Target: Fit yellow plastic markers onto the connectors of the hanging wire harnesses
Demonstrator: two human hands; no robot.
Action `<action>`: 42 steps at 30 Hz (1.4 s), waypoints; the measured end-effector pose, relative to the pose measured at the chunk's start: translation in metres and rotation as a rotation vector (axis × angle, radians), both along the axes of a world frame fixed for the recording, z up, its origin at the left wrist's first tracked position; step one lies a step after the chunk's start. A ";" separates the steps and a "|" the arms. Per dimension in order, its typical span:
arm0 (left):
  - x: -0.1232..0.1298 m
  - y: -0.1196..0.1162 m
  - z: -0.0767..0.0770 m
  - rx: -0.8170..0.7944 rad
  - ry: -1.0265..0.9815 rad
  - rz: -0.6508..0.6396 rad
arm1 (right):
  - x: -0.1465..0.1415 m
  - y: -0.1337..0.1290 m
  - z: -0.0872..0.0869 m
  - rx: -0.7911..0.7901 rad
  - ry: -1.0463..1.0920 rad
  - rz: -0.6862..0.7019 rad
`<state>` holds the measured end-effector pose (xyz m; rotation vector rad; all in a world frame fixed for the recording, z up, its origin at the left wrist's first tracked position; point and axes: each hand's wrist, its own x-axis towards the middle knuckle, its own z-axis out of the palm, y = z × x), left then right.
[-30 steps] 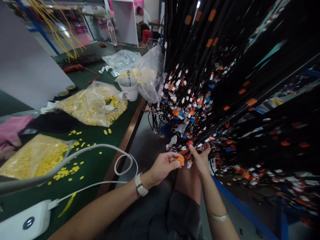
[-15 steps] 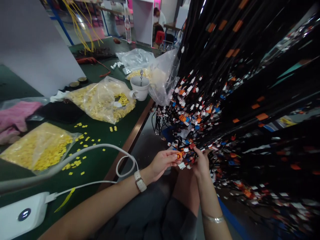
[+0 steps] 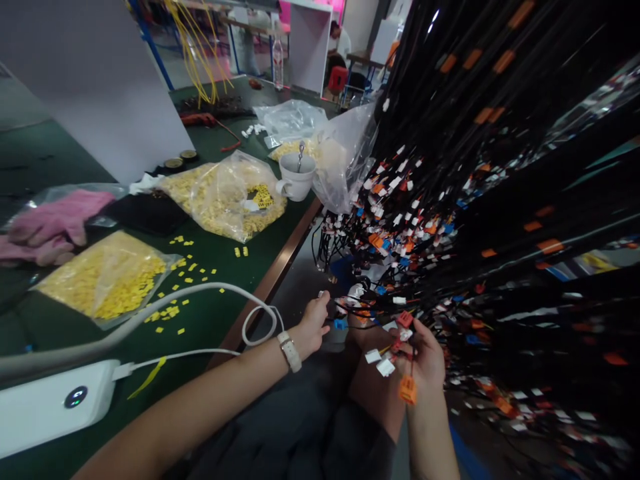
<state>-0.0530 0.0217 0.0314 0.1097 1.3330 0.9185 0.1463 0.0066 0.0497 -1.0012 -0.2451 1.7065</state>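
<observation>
My right hand (image 3: 427, 353) is closed round a bunch of thin wires ending in plastic connectors. At its fingertips sits a red connector (image 3: 405, 319). An orange connector (image 3: 407, 390) dangles below, and two white connectors (image 3: 379, 362) stick out to the left. To the left, my left hand (image 3: 311, 327) has its fingertips drawn together near a small pale speck; what they hold, if anything, I cannot make out. Between the hands a blue connector (image 3: 340, 325) hangs on a black wire. Many black cables (image 3: 450, 133) with coloured connectors hang at right.
On the green table (image 3: 210, 320) at left lie bags of yellow pieces (image 3: 120, 277), scattered yellow bits, a pink glove (image 3: 65, 217) and a white power bank (image 3: 55, 407) with a cable. A white cup (image 3: 297, 177) holding a spoon stands near the table edge. Someone sits far behind.
My left hand has let go of the orange connector and drawn slightly left. That connector now hangs below my right hand, which has moved right and down with the wires. The view has shifted a little.
</observation>
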 end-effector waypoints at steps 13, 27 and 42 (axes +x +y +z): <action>-0.003 -0.002 0.018 -0.019 -0.410 -0.042 | 0.012 -0.027 0.002 0.004 0.132 -0.023; -0.001 -0.003 0.023 0.228 -0.376 0.045 | 0.006 -0.024 -0.010 -0.176 -0.161 -0.186; 0.000 -0.003 0.022 0.183 -0.307 -0.019 | 0.001 -0.031 -0.015 -0.059 -0.390 -0.097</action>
